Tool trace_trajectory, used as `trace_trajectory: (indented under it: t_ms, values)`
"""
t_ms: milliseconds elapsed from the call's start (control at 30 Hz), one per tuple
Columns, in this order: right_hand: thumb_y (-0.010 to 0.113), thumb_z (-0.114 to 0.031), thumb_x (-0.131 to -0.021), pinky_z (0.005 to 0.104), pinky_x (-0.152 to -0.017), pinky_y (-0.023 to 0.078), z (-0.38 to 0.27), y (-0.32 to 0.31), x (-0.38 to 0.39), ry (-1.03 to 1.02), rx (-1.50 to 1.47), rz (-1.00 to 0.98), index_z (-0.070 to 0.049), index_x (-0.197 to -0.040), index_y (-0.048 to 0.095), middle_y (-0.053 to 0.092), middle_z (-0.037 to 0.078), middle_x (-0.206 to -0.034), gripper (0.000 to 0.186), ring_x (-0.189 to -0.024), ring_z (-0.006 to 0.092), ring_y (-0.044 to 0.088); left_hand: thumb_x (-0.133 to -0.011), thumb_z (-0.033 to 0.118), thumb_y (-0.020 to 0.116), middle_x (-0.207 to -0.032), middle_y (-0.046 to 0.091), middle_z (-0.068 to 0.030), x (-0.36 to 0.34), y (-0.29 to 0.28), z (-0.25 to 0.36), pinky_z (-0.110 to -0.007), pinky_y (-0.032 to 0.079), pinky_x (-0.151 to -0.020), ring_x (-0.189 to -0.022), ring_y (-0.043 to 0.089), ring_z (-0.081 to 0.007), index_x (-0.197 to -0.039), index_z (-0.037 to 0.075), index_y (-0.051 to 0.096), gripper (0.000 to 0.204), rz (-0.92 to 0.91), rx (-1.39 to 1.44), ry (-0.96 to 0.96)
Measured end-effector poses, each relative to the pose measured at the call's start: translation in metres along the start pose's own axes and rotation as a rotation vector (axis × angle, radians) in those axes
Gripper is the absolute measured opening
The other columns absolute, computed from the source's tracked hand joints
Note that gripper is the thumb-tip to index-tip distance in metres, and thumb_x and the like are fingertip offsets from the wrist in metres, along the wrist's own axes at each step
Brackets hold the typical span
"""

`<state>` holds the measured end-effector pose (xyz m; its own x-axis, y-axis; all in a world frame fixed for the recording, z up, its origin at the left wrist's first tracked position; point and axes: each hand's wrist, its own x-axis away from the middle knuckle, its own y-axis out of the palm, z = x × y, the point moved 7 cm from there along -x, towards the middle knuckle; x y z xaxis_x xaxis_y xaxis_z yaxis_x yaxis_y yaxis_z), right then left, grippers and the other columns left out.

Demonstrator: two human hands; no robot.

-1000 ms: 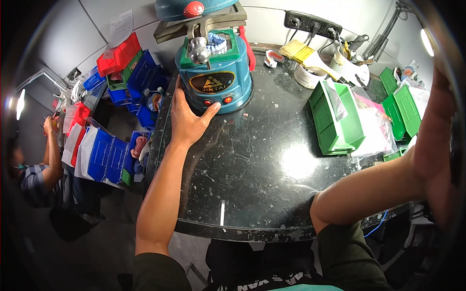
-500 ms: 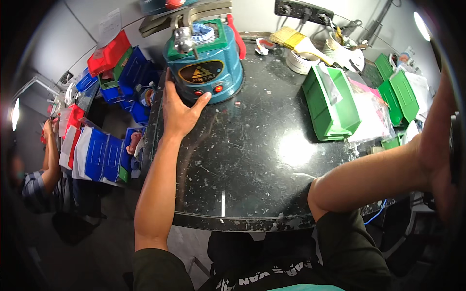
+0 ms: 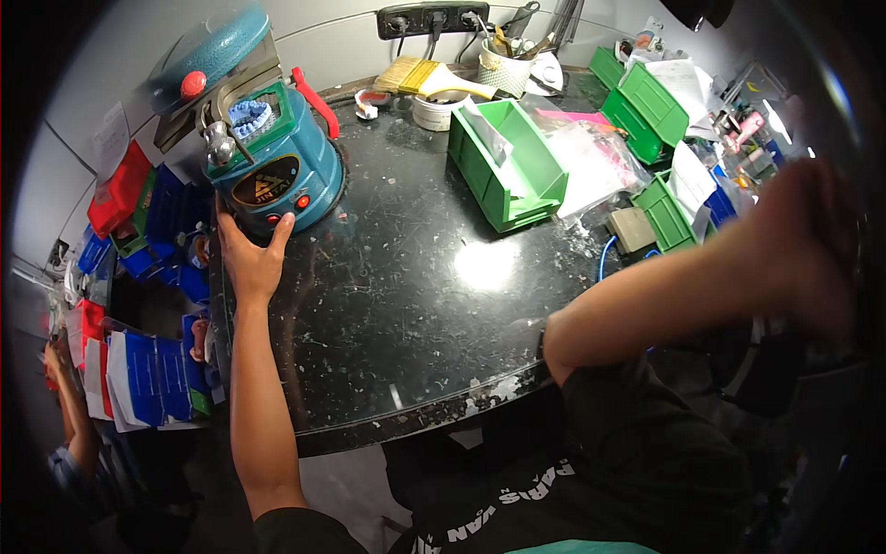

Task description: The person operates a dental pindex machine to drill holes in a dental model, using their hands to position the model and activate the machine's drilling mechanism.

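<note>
A teal dental vacuum forming machine (image 3: 318, 175) stands at the left of the black bench, its domed lid (image 3: 208, 60) raised behind it. On its green-framed top lies a blue dental cast (image 3: 249, 118), beside a silver metal knob (image 3: 219, 145). My left hand (image 3: 251, 268) grips the lower front: the fingers go round the left side, their tips hidden, and the thumb rests by two red switches (image 3: 303, 201). My right hand (image 3: 808, 222) is raised at the far right, blurred and dark, with its fingers unreadable; that forearm's elbow is by the bench's front edge.
A green bin (image 3: 508, 175) stands right of centre, beside clear plastic bags (image 3: 595, 166). Behind are a wide brush (image 3: 420, 76) on a white tub (image 3: 434, 113), a tool cup (image 3: 503, 69) and a red-and-white dental model (image 3: 371, 102). Blue bins (image 3: 157, 379) and a co-worker's arm (image 3: 69, 392) are at left.
The view has swung to the right, so the machine appears further left and more of its raised lid shows. My left hand stays on the machine; my right arm remains raised.
</note>
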<state>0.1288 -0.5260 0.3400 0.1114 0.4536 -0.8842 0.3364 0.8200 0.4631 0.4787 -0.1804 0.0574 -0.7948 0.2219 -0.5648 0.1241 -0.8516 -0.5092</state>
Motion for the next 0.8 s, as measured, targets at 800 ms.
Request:
trace_trajectory:
  t_ms: [800]
  values:
    - [0.072,-0.01,-0.099,0.0258,-0.061,0.051,0.121,-0.138,0.163,0.638,0.981,-0.004,0.0,-0.087,0.076,0.074,0.006,-0.078,0.016,-0.065,0.0091,0.062,-0.081,0.029,0.091,-0.158,0.045,-0.0261,0.001,0.002,0.002,-0.048,0.037,-0.121,-0.146,0.046,-0.0403,-0.16,-0.002,0.032,0.102,0.001,-0.012,-0.02]
